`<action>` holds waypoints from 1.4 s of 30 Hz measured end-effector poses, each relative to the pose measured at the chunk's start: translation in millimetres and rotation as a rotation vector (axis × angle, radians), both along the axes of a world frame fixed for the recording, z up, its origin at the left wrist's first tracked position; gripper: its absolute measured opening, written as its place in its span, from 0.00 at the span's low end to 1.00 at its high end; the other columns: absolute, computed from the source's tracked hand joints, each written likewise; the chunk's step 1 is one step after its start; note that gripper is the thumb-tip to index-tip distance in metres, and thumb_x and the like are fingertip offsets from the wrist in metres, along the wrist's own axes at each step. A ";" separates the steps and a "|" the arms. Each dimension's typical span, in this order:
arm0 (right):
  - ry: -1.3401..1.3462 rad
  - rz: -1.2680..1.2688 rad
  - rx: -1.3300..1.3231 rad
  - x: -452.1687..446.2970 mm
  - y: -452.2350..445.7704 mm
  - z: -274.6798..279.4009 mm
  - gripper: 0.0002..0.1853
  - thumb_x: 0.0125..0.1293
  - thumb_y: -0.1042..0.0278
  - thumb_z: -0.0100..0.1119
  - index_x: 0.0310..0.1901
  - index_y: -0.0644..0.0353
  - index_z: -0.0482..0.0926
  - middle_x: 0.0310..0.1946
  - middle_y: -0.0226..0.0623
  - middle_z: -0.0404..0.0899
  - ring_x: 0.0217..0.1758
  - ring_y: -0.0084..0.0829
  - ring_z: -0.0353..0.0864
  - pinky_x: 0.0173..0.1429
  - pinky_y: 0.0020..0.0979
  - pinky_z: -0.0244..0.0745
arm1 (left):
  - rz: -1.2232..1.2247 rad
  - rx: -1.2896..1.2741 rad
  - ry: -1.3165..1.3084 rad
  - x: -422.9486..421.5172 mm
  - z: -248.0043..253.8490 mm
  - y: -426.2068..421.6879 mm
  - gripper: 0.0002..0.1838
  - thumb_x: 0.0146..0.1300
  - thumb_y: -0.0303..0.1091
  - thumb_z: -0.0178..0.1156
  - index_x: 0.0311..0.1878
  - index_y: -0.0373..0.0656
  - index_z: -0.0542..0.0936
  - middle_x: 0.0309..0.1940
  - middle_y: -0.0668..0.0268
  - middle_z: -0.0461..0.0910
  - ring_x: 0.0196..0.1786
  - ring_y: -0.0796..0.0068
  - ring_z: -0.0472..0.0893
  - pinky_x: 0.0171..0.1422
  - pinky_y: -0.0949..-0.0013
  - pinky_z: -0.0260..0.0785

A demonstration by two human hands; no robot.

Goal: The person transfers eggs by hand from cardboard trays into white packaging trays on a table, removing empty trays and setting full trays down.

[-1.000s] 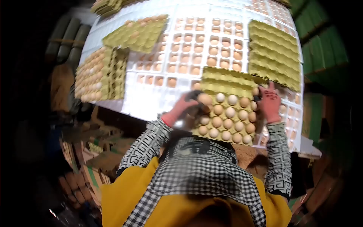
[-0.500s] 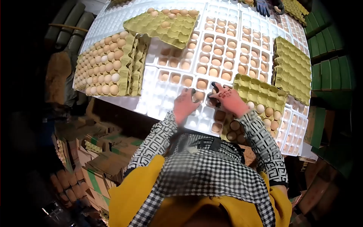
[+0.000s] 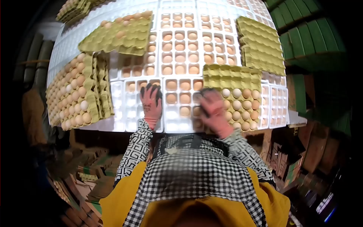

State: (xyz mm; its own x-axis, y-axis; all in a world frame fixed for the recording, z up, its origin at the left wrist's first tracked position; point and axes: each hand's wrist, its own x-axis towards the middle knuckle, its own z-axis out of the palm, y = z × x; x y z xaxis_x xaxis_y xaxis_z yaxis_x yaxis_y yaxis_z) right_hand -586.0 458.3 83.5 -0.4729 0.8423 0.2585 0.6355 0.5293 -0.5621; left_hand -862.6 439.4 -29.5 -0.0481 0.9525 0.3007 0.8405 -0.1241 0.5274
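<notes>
My left hand (image 3: 151, 104), in a pink glove with dark fingertips, lies over a white foam egg tray (image 3: 164, 113). Its fingers are stretched out just below a brown egg (image 3: 155, 83) in the upper row, and no egg shows in them. My right hand (image 3: 213, 111), gloved alike, is smeared by motion at the tray's right side. It is next to a yellow-green pulp tray (image 3: 231, 77) with several eggs (image 3: 246, 104) in its near part. What the right fingers hold, if anything, is hidden. Eggs (image 3: 185, 98) fill some cells between my hands.
Stacked pulp trays with eggs (image 3: 72, 94) stand at the left. Another tilted pulp tray (image 3: 117, 38) lies behind them, with eggs along its far edge. Empty pulp trays (image 3: 261, 45) are at the right. Further foam trays hold eggs (image 3: 180, 57). Green crates (image 3: 308, 34) line the right side.
The view has swung, so the table appears turned. My left hand has moved left, away from the egg at its fingertips and from my right hand. My right hand has shifted toward the egg-filled pulp tray.
</notes>
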 end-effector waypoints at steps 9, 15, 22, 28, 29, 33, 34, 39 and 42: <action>-0.683 -0.025 -0.028 151.6 65.7 6.6 0.28 0.47 0.52 0.76 0.52 0.46 0.82 0.68 0.38 0.67 0.73 0.51 0.59 0.77 0.54 0.50 | -0.639 -0.078 0.134 164.8 88.7 32.0 0.33 0.48 0.47 0.71 0.59 0.47 0.77 0.55 0.59 0.77 0.64 0.52 0.71 0.75 0.47 0.55; 1.023 -0.323 -0.502 238.9 38.7 20.2 0.32 0.52 0.63 0.73 0.60 0.63 0.76 0.58 0.36 0.77 0.56 0.32 0.79 0.60 0.32 0.75 | -0.668 -0.154 0.027 178.1 102.2 33.1 0.25 0.55 0.36 0.65 0.58 0.41 0.77 0.46 0.54 0.78 0.55 0.55 0.77 0.73 0.52 0.62; -0.829 -0.026 -0.097 197.0 77.4 -10.2 0.23 0.55 0.55 0.70 0.51 0.56 0.81 0.59 0.45 0.75 0.53 0.43 0.82 0.51 0.38 0.79 | -0.454 -0.546 0.021 219.6 125.4 36.8 0.25 0.55 0.40 0.66 0.57 0.45 0.79 0.51 0.57 0.74 0.48 0.60 0.82 0.55 0.63 0.76; 0.470 -0.107 -0.662 253.7 72.9 14.1 0.28 0.55 0.69 0.68 0.61 0.60 0.77 0.55 0.40 0.79 0.47 0.30 0.84 0.49 0.29 0.80 | -0.551 -0.520 0.411 239.6 117.0 37.3 0.26 0.54 0.45 0.69 0.53 0.44 0.75 0.47 0.57 0.71 0.41 0.58 0.82 0.45 0.56 0.76; 0.910 -0.083 -0.892 262.0 69.5 21.6 0.32 0.54 0.73 0.68 0.64 0.60 0.74 0.56 0.37 0.79 0.48 0.26 0.84 0.51 0.27 0.80 | -0.505 -0.467 0.240 226.8 115.0 35.9 0.26 0.56 0.42 0.67 0.56 0.43 0.75 0.46 0.61 0.75 0.39 0.64 0.83 0.42 0.61 0.78; 0.342 0.129 -0.592 234.5 63.2 11.6 0.27 0.55 0.68 0.70 0.59 0.55 0.79 0.57 0.36 0.76 0.51 0.28 0.83 0.52 0.30 0.79 | -0.191 -0.797 -1.292 169.0 118.8 10.5 0.22 0.65 0.35 0.57 0.62 0.39 0.71 0.48 0.58 0.78 0.42 0.70 0.81 0.43 0.68 0.78; -0.053 0.122 -0.439 218.0 58.1 2.5 0.23 0.55 0.59 0.71 0.53 0.54 0.81 0.58 0.41 0.75 0.51 0.37 0.83 0.53 0.34 0.79 | -0.196 -0.772 -1.444 160.4 117.3 0.7 0.22 0.65 0.34 0.56 0.62 0.40 0.71 0.49 0.58 0.77 0.43 0.70 0.81 0.44 0.68 0.78; -0.580 0.215 -0.121 172.1 38.8 1.7 0.09 0.59 0.65 0.60 0.40 0.56 0.81 0.62 0.49 0.69 0.48 0.41 0.82 0.43 0.38 0.80 | -0.040 -0.684 -1.465 153.9 121.2 -36.9 0.23 0.68 0.31 0.56 0.65 0.39 0.71 0.55 0.57 0.78 0.49 0.67 0.82 0.51 0.64 0.79; -0.616 0.311 -0.089 174.8 42.3 -2.7 0.10 0.56 0.69 0.60 0.40 0.55 0.81 0.60 0.48 0.69 0.48 0.40 0.82 0.44 0.37 0.80 | 0.087 -0.728 -1.314 141.0 118.9 -67.9 0.25 0.65 0.33 0.61 0.64 0.37 0.72 0.50 0.60 0.80 0.47 0.72 0.81 0.52 0.69 0.78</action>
